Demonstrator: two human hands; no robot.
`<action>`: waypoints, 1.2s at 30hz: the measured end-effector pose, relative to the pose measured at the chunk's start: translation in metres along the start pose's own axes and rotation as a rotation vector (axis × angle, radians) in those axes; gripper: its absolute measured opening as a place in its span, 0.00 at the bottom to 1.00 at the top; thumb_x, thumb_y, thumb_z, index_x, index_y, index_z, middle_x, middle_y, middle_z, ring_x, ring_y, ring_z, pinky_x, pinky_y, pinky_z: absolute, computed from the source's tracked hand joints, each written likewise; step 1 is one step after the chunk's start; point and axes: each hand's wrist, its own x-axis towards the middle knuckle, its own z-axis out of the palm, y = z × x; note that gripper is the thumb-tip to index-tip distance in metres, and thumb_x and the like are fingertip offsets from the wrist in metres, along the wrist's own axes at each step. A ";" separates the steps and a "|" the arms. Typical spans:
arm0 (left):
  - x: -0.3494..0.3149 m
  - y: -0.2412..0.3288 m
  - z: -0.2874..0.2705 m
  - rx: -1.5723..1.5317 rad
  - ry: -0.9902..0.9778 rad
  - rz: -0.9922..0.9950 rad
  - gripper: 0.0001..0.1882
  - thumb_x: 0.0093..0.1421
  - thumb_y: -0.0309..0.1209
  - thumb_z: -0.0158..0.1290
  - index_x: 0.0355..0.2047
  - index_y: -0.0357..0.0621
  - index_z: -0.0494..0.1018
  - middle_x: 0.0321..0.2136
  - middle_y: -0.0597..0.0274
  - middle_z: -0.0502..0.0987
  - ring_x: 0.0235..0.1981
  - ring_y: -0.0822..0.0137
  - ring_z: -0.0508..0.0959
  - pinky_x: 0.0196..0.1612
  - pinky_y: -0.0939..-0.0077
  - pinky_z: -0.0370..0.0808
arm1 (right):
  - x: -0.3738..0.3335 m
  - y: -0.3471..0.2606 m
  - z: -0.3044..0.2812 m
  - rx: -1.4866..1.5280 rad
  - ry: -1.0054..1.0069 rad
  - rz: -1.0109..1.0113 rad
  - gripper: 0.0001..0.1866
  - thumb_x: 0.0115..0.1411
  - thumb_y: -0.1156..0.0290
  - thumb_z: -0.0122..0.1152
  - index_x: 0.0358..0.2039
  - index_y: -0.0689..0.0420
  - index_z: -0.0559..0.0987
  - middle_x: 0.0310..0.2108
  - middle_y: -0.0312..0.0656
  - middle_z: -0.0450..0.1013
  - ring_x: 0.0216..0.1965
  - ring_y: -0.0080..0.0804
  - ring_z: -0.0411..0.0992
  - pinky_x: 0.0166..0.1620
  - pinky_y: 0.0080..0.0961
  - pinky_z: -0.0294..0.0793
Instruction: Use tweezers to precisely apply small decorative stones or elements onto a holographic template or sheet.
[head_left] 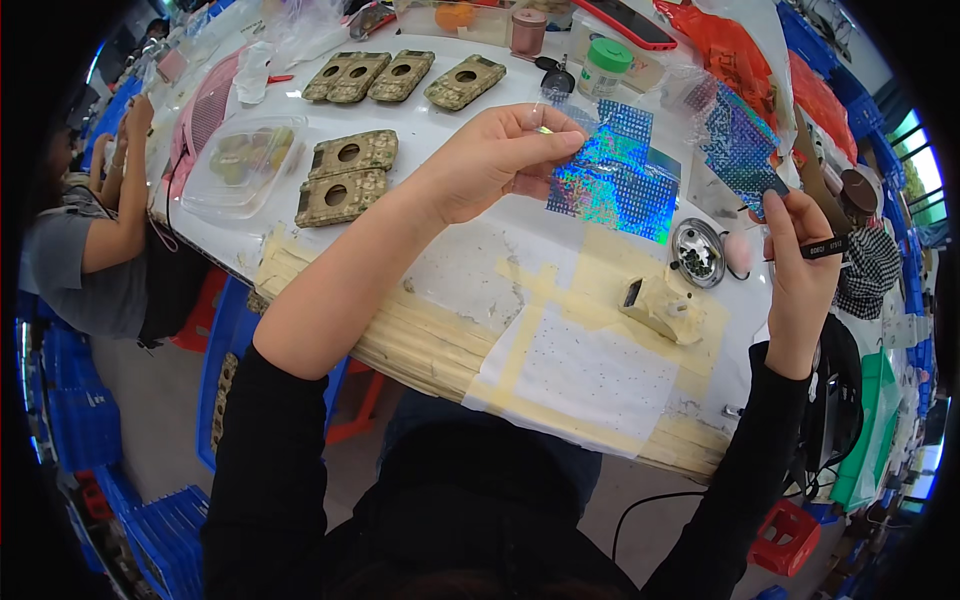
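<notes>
My left hand (500, 160) is raised over the table, thumb and fingers pinching a shiny blue-green holographic sheet (625, 175) with rows of small marks. My right hand (803, 255) is closed on black tweezers (823, 248), whose dark handle sticks out sideways. A second holographic sheet (738, 140) extends up and left from the right fingers, pinched at its dark lower corner. Below the hands lie a round metal dish (698, 253) of small dark bits and a tape-covered block (662, 308). A white sheet speckled with dots (575, 375) is taped near the table edge.
Camouflage-patterned tank-hull-like shells (343, 190) lie left and at the back. Beyond are a clear plastic food box (245, 165), a green-lidded jar (605, 68), a red-edged phone (625, 22) and red bags (725, 50). Another person (95, 240) sits at left. A green tray (868, 430) stands right.
</notes>
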 end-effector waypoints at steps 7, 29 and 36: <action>0.000 0.000 -0.001 -0.015 -0.021 -0.003 0.11 0.61 0.39 0.54 0.39 0.46 0.73 0.33 0.69 0.79 0.34 0.77 0.79 0.39 0.79 0.76 | 0.001 -0.002 0.001 0.006 0.022 -0.017 0.09 0.59 0.74 0.59 0.38 0.66 0.77 0.28 0.36 0.77 0.24 0.09 0.65 0.26 0.10 0.56; 0.000 -0.001 -0.004 -0.023 -0.041 -0.010 0.10 0.61 0.36 0.55 0.40 0.46 0.73 0.34 0.69 0.78 0.34 0.78 0.78 0.40 0.78 0.76 | 0.001 0.000 -0.001 -0.009 0.066 -0.010 0.10 0.59 0.71 0.61 0.39 0.63 0.78 0.27 0.35 0.76 0.22 0.10 0.60 0.26 0.10 0.57; 0.000 -0.001 -0.003 -0.018 -0.022 -0.007 0.10 0.61 0.36 0.55 0.40 0.46 0.73 0.33 0.69 0.78 0.34 0.77 0.79 0.40 0.77 0.77 | 0.001 0.000 -0.001 -0.002 0.060 -0.022 0.09 0.59 0.73 0.60 0.38 0.65 0.77 0.27 0.35 0.77 0.23 0.09 0.62 0.26 0.10 0.56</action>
